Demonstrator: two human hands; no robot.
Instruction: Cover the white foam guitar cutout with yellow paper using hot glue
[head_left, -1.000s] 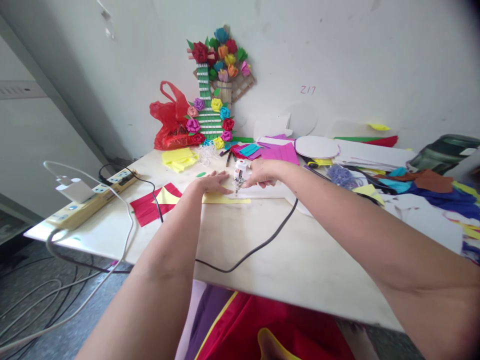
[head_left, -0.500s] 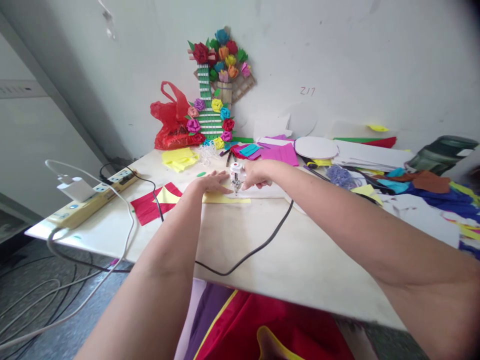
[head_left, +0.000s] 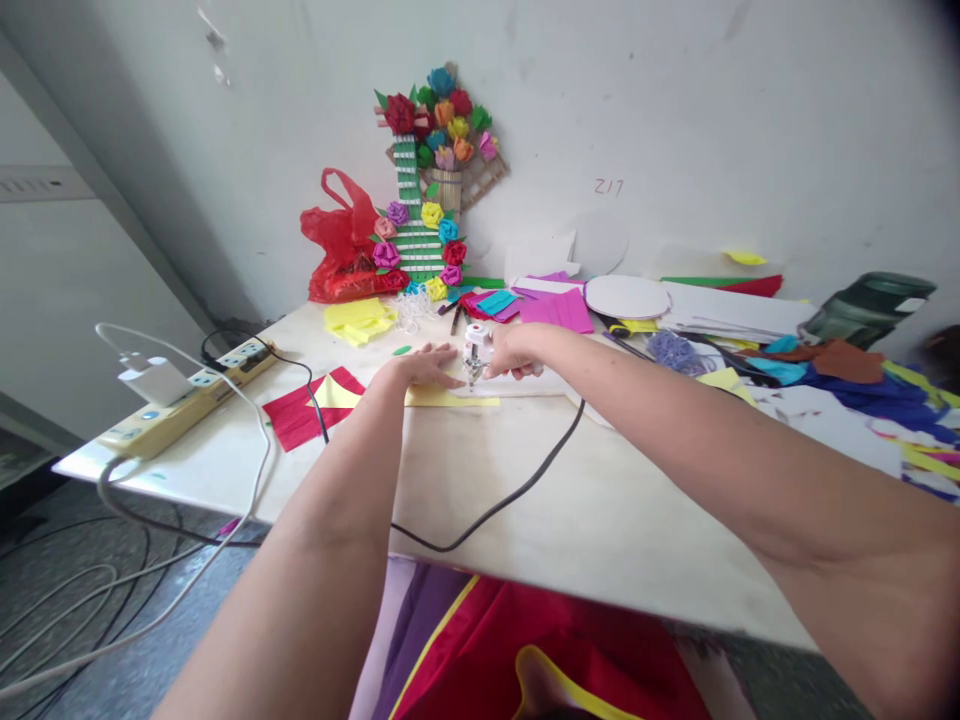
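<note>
Red sheet (head_left: 291, 418) lies between 8 and 9 o'clock of the left hand (head_left: 429, 366), which rests palm down, fingers loosely spread, yellow strip (head_left: 454, 398) at its 5 o'clock. White handheld device (head_left: 475, 346) stands at left hand's 3 o'clock, right hand (head_left: 512, 351) curled round it; purple yarn (head_left: 670, 352) at right hand's 3 o'clock.

I count one left hand (head_left: 430, 367), one right hand (head_left: 517, 352), one white handheld tool (head_left: 476, 343), one power strip (head_left: 191, 401), one red bag (head_left: 341, 252).
</note>
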